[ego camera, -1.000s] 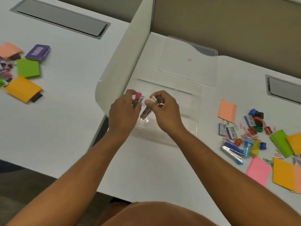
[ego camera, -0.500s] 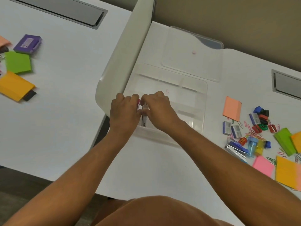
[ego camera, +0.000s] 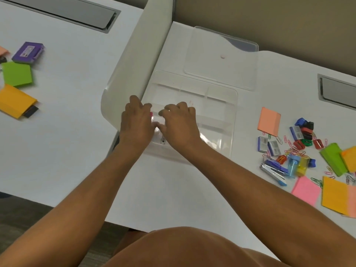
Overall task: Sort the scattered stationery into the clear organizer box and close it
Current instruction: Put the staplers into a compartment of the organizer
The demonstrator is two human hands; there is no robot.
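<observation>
The clear organizer box (ego camera: 234,122) lies open on the white desk, its clear lid (ego camera: 221,74) flat behind it. My left hand (ego camera: 136,124) and my right hand (ego camera: 181,126) meet over the box's left compartment. Both hold a small pink-and-metal stapler (ego camera: 162,140) down inside it; the hands hide most of the stapler. Right of the box lie scattered stationery: a blue stapler (ego camera: 273,170), a peach sticky pad (ego camera: 269,121), coloured paper clips (ego camera: 292,149), staple boxes (ego camera: 263,144) and sharpeners (ego camera: 306,132).
A white divider panel (ego camera: 134,64) stands just left of the box. Beyond it on the neighbouring desk lie a purple box (ego camera: 28,53), a green pad (ego camera: 17,74) and an orange pad (ego camera: 15,101). Pink (ego camera: 306,190), orange (ego camera: 335,199) and green (ego camera: 333,158) pads sit at the right.
Both hands lowered the pink stapler from above the box down into its left compartment. The stapler turned from slanted to lying along the compartment.
</observation>
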